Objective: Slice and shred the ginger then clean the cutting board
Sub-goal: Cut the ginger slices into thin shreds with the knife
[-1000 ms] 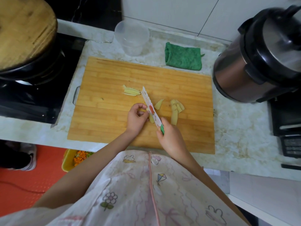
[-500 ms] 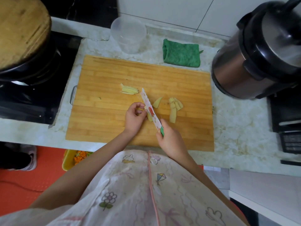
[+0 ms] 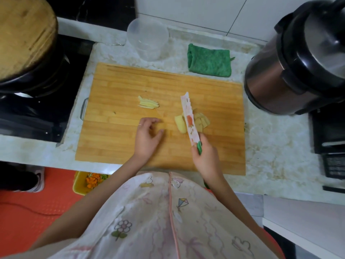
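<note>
A bamboo cutting board [image 3: 115,143] lies on the marble counter. My right hand [image 3: 205,159] grips the green handle of a patterned knife [image 3: 189,120], whose blade stands over the ginger. A thick ginger piece [image 3: 180,123] lies just left of the blade, and thin ginger slices [image 3: 202,121] are piled just right of it. A small heap of ginger shreds [image 3: 148,104] sits further left on the board. My left hand [image 3: 148,135] rests on the board left of the ginger, fingers loosely curled, holding nothing.
A folded green cloth [image 3: 209,60] and a clear plastic container [image 3: 147,39] sit behind the board. A pressure cooker [image 3: 298,62] stands at the right. At the left is a black stove [image 3: 43,109] with a wooden-lidded pot [image 3: 24,34]. A yellow bin [image 3: 82,184] is below the counter edge.
My left hand let go of the ginger and drew back to the left. The knife shifted right and now stands between the thick piece and the slices.
</note>
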Tool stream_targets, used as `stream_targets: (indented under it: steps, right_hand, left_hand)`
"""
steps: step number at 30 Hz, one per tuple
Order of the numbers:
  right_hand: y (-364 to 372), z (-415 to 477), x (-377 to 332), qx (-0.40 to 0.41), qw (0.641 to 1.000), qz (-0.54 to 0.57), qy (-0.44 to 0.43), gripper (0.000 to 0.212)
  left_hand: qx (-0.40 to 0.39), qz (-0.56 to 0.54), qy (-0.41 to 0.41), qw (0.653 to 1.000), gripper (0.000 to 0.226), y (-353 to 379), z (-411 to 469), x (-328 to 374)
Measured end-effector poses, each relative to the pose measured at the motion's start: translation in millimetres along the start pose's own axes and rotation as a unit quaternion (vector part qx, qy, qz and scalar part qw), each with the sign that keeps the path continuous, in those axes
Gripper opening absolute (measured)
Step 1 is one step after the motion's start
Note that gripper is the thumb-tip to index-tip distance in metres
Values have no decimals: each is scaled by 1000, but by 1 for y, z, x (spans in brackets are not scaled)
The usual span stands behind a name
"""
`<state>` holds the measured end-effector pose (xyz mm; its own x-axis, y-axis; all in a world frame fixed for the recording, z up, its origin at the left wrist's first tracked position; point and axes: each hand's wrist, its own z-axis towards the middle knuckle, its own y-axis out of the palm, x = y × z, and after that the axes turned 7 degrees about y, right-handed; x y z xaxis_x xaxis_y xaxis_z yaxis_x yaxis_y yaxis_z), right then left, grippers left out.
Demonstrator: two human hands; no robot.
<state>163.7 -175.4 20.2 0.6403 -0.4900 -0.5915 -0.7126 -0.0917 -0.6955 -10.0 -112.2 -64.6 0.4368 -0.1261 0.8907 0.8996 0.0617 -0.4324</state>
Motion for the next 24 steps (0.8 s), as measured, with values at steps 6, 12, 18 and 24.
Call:
stream_targets:
  steps: [6,12,18,24]
  right_hand:
    - [5,-4,6,0,1000,27,-9,29]
    - [-7,-10,16,64,995,66,25,30]
    - [-11,-12,23,78,992,93,33,32]
    - [-10,-14,25,66,991,113,30,27]
  left_hand:
    - [-126,74,18,989,58,17,22,15]
    - [-226,165,18,960,76,47,38,36]
    - [-181,67,4,981,31,47,38,34]
    - [-77,-54,-17,995,20,25,20,32]
